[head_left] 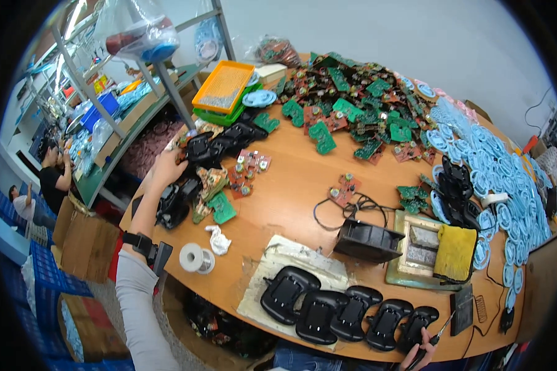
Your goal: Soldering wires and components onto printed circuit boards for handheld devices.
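Observation:
At the table's left edge, my left hand (168, 167) reaches into a heap of black game controller shells (211, 147), its fingers curled at the edge of one shell. My right hand (422, 352), at the near edge, is closed around a soldering iron (438, 335) with a dark handle; its thin tip points up and to the right. Just beside that hand lies the rightmost controller shell (417, 326) of a row of several. The others, such as this black shell (320, 316), rest partly on a worn pale sheet (261, 278).
Green and red circuit boards (365, 105) are piled at the back, light-blue ring-shaped parts (495, 167) along the right. A black fan (369, 240) stands beside a framed tray (397, 263) with a yellow cloth (455, 253). A solder spool (193, 257) sits at the left edge. Stacked trays (224, 86) stand behind.

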`<state>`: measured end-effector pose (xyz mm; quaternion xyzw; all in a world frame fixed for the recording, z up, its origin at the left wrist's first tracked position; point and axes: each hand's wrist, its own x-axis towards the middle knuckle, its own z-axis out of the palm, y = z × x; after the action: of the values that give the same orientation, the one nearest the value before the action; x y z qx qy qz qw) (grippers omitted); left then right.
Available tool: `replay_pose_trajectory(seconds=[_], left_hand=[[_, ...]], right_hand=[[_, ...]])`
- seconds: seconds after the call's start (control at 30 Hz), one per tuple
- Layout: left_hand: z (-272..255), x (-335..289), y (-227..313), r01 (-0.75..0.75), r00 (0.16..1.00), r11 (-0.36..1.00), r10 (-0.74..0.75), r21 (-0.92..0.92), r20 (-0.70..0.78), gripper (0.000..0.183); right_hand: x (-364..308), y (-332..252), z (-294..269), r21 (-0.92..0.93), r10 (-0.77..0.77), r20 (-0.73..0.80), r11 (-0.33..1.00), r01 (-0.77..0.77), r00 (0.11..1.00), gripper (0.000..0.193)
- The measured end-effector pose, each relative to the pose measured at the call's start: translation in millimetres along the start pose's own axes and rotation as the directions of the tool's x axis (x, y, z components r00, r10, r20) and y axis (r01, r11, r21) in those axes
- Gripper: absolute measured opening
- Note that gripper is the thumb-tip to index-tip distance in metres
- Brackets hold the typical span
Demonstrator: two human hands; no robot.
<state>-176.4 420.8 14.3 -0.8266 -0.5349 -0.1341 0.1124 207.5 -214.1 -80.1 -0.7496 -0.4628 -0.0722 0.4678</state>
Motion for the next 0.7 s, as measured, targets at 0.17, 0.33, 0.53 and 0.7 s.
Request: replay_pose_trajectory(seconds=[0.17, 0.33, 0.53, 0.7], left_hand=[[-63, -103, 79, -0.038, 0.985, 0.723, -0.088, -0.69, -0.146, 0.026], [-57, -262, 36, 0.282, 0.862, 0.636, -0.497, -0.719, -0.102, 0.013], [-4, -402, 13, 0.756, 0.413, -0.054, -0.733, -0.652, 0.54, 0.058], [59, -384, 22, 0.659, 0.352, -0.422, -0.558, -0.622, 0.752, 0.086]], right_hand=[[-2, 1, 0, -0.048, 0.006, -0.029, 0.999, -0.007, 1.0, 0.011], [3, -2, 4, 0.043, -0.066, -0.017, 0.997, 0.067, 0.998, 0.011], [3, -9, 2, -0.005, -0.151, -0.036, 0.988, 0.151, 0.988, 0.013], [5, -9, 7, -0.049, -0.199, -0.15, 0.98, 0.193, 0.969, 0.016]])
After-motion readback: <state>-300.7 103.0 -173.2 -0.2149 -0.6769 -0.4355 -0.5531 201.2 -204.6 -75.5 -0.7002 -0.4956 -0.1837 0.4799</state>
